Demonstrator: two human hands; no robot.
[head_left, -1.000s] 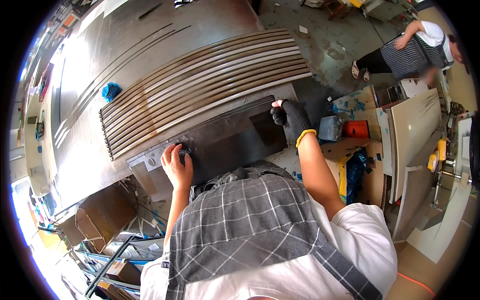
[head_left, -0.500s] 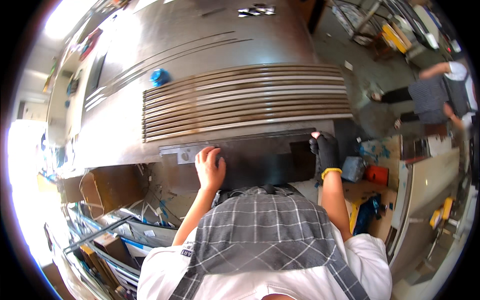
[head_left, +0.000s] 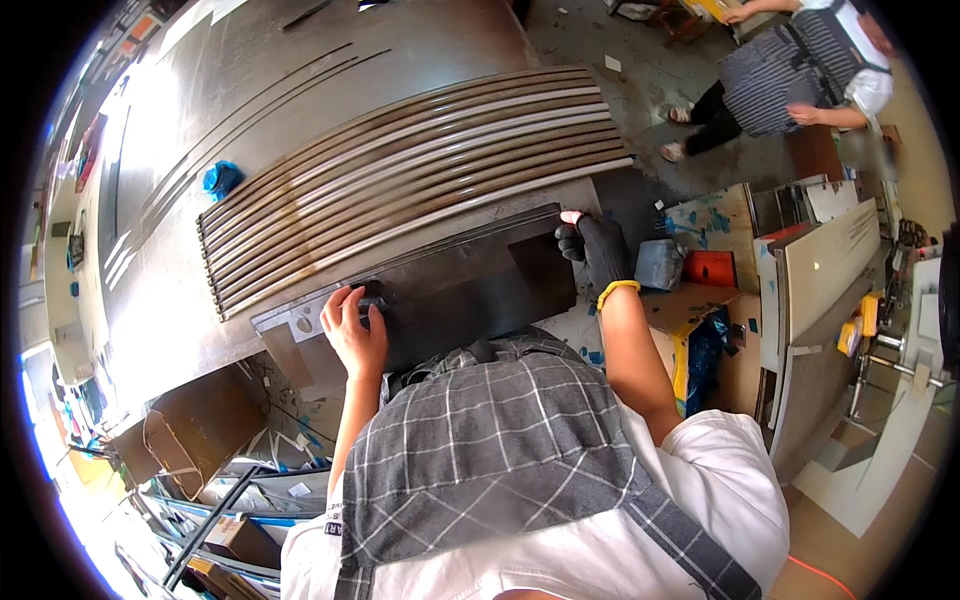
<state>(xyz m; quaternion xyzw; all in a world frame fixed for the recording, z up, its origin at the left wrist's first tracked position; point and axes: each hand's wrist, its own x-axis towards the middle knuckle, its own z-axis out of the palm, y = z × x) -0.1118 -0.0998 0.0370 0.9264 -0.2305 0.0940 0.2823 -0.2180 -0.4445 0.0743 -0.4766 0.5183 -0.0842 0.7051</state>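
A long dark flat panel [head_left: 455, 292] lies at the table's front edge, close against my apron. Near its lighter left end is a pale patch with a round mark. My bare left hand [head_left: 355, 335] rests on the panel's left part, fingers bent around a small dark object [head_left: 374, 292] whose kind I cannot make out. A black glove with a yellow cuff covers my right hand [head_left: 597, 250], a bare fingertip showing. Its fingers are curled at the panel's far right corner, gripping the edge.
Beyond the panel, a row of long metal tubes [head_left: 420, 180] lies on the metal table [head_left: 270, 110]. A blue bundle [head_left: 221, 180] sits by their left end. Cardboard boxes [head_left: 205, 425] stand lower left. Another person [head_left: 785, 80] in a striped apron stands at the upper right.
The view has turned and shifted, so the table and panel appear tilted and farther left. Both hands keep their places on the panel. The other person now shows more fully.
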